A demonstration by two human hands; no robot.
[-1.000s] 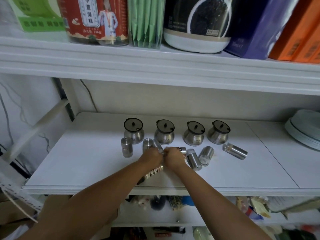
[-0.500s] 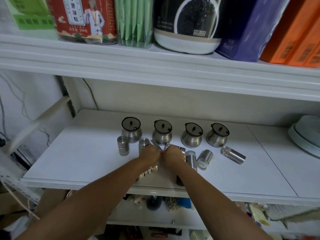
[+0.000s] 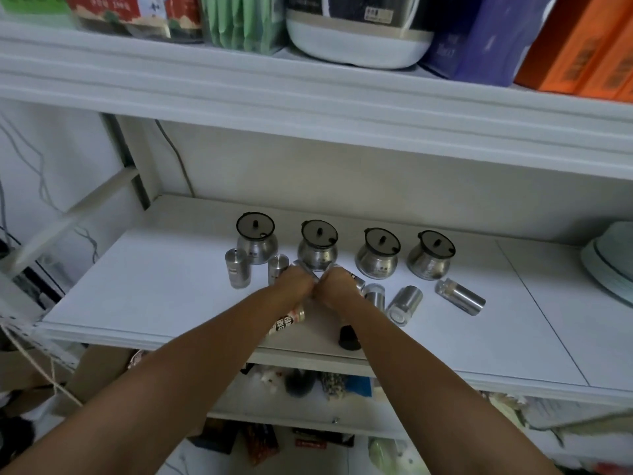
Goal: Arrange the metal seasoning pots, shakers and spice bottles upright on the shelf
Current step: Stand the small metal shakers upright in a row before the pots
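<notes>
Both hands [image 3: 317,286] fisted, each around a shaker [image 3: 354,279].

both hands [image 3: 317,286] a little farther back toward the pots [image 3: 318,246], black-capped bottle [image 3: 349,337] now uncovered

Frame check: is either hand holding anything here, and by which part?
Left hand and right hand are each closed around a small metal shaker, apparently by the body; the fingers hide exactly where each grip sits.

The left hand [image 3: 297,282] and right hand [image 3: 337,286] cover the shakers they close on. A forearm hides most of the labelled bottle [image 3: 287,321]. The top-shelf boxes [image 3: 582,46] are cropped.
</notes>
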